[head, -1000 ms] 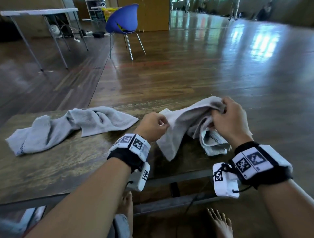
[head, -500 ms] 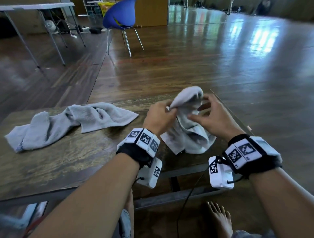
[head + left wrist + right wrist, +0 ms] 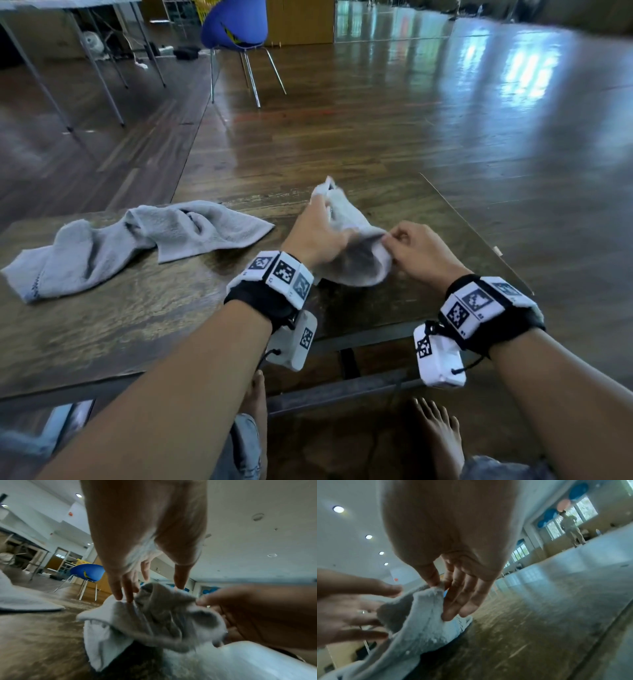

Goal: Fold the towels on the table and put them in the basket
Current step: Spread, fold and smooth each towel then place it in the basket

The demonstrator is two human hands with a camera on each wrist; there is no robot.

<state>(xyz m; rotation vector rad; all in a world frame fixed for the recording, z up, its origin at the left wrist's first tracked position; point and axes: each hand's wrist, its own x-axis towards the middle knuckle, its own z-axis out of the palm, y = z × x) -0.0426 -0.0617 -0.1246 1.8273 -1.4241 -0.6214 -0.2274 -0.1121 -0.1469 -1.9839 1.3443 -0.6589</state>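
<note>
A small grey towel (image 3: 356, 250) is bunched between my hands, just above the wooden table (image 3: 102, 335) near its right end. My left hand (image 3: 323, 219) reaches over the towel's far part and holds it between thumb and fingers (image 3: 123, 592), with a corner sticking up past them. On the near right, my right hand (image 3: 388, 240) pinches the towel's edge (image 3: 429, 595) between thumb and forefinger. A second grey towel (image 3: 137, 243) lies crumpled and spread out on the left half of the table, untouched.
The table's right edge (image 3: 479, 240) runs close to my right hand. A blue chair (image 3: 236, 24) and a folding table (image 3: 68, 3) stand on the wooden floor beyond. My bare feet (image 3: 435, 431) are under the table.
The towel has come down from a raised bunch to just above the table. My left hand moved forward over its far part; my right hand shifted to its near right edge.
</note>
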